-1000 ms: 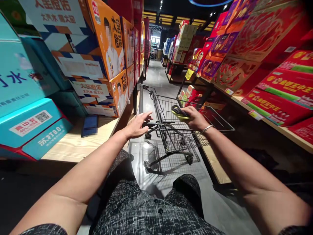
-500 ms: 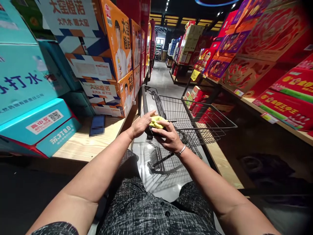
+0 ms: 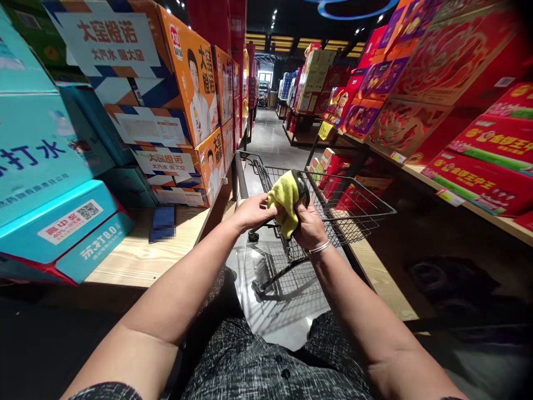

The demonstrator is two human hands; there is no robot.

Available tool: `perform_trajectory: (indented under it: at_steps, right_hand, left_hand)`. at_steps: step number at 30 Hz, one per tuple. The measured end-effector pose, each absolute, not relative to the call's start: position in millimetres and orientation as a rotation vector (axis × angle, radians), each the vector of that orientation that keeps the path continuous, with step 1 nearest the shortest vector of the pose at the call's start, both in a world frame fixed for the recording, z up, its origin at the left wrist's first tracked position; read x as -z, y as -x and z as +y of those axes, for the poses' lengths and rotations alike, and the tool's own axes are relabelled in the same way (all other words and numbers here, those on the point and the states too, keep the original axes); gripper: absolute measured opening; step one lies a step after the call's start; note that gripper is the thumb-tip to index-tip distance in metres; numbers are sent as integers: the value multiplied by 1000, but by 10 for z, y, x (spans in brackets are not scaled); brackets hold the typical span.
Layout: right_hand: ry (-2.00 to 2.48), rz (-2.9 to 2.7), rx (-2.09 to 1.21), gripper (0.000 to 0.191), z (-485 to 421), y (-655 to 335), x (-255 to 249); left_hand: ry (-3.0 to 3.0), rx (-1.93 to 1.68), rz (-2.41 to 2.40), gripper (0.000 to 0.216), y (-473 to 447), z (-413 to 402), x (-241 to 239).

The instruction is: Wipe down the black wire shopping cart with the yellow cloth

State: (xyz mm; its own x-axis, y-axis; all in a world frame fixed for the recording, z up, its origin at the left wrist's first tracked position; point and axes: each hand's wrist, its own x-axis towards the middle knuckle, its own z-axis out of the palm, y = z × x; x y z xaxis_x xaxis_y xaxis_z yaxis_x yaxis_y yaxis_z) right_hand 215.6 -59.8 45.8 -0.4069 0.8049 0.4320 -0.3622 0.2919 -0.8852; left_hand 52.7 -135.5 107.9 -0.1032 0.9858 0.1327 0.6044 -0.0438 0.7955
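Note:
A yellow cloth point(image 3: 284, 195) with a dark grey side hangs bunched between my two hands, in front of the cart. My left hand point(image 3: 255, 212) pinches its left edge between thumb and fingers. On the other side, my right hand point(image 3: 309, 223), with a silver bracelet at the wrist, is closed on the cloth's darker edge. Just beyond and below stands a black wire shopping cart point(image 3: 353, 194), its handle toward the left; the hands and cloth hide part of its basket.
Orange drink cartons point(image 3: 194, 94) and turquoise cartons point(image 3: 62, 222) are stacked on the left wooden shelf point(image 3: 137, 264). A dark blue flat item point(image 3: 162, 222) lies near its edge. Red gift boxes point(image 3: 466, 178) fill the right shelf. A grey tiled aisle point(image 3: 268, 130) runs ahead.
The cloth was crumpled low between both hands; now it is lifted and opened out more. My hands have moved apart, the right one turning upward. The view has shifted slightly.

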Motion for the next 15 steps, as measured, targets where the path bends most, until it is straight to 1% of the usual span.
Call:
perform_trajectory:
  at_steps: [2,4,6,9,10,11,13,14,15]
  right_hand:
    - [450,-1520,-1306,45,-599,-2175,-479]
    - [462,-1587,-1151,41,-604,-2228,-526]
    - [447,-1720,-923,40,-621,-2295,-586]
    - [406,-1938,-555,47,-683,-2350,-644]
    - [396,-1978,-463,54,-709,-2345,-641]
    - [392,-1996,-398,66,-735,-2327,-626]
    - [403,-2018,-335,95,-789,-2267,-562]
    - [415,-2034,-305,107,-817,-2231,-519]
    - [430,-2053,-263,113,-847,-2194,-472]
  left_hand:
    - [-1613,-1045,1807,29,-555,-1315,-1078]
    - [-1560,-1031,1915,25,-551,-1295,-1057]
    - [-1563,-997,1981,26,-539,-1292,-1039]
    - [-1590,-989,2015,34,-543,-1303,-1035]
    - [-1592,-978,2024,35,-549,-1306,-1038]
    - [-1586,-959,2040,36,-556,-1308,-1042]
    - [-1576,-920,2063,33,-567,-1305,-1051]
    - [-1581,-900,2070,30,-570,-1300,-1055]
    - [-1598,-876,2079,25,-573,-1294,-1060]
